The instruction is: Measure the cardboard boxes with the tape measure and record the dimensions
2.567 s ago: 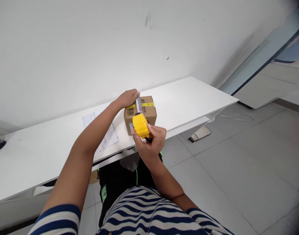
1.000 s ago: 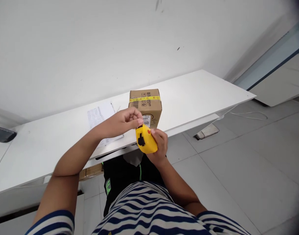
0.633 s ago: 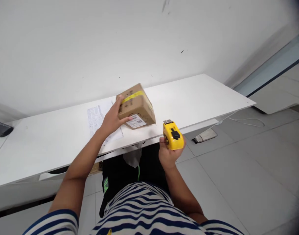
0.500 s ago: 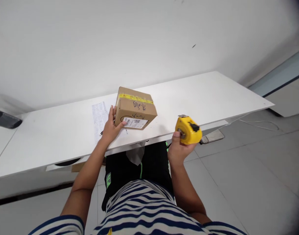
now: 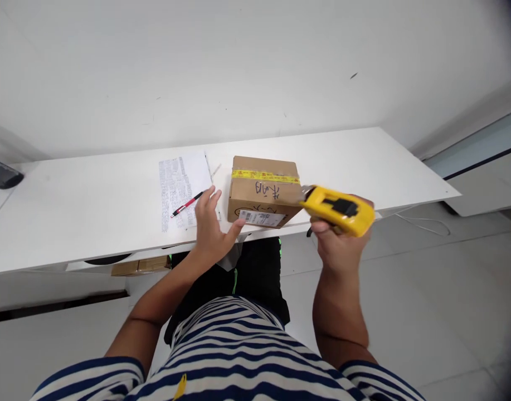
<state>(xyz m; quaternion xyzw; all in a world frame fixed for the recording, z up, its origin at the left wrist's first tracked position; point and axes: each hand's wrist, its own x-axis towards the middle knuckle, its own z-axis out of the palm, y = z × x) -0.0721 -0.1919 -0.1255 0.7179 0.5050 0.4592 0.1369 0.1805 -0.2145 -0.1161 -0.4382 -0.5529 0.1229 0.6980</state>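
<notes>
A brown cardboard box (image 5: 263, 192) rests on the white table (image 5: 339, 153) close to its front edge. Yellow tape crosses its top, handwriting marks it, and a white label (image 5: 261, 218) is on the side towards me. Just left of the box is my left hand (image 5: 213, 228), its fingers spread and the thumb at the box's lower left corner; whether the thumb touches, I cannot tell. My right hand (image 5: 341, 248) grips a yellow tape measure (image 5: 342, 209) with a black button. The metal end of the tape is at the box's right side, blurred.
Left of the box lie handwritten paper sheets (image 5: 174, 178) with a red and black pen (image 5: 187, 204) on them. A wall (image 5: 222, 67) runs behind the table. A dark object (image 5: 4, 172) stands at the far left. Below the table edge is another cardboard piece (image 5: 140, 266).
The box has come down onto the table and sits further right. My left hand has opened and come off its side. My right hand has brought the tape measure up to the box's right side.
</notes>
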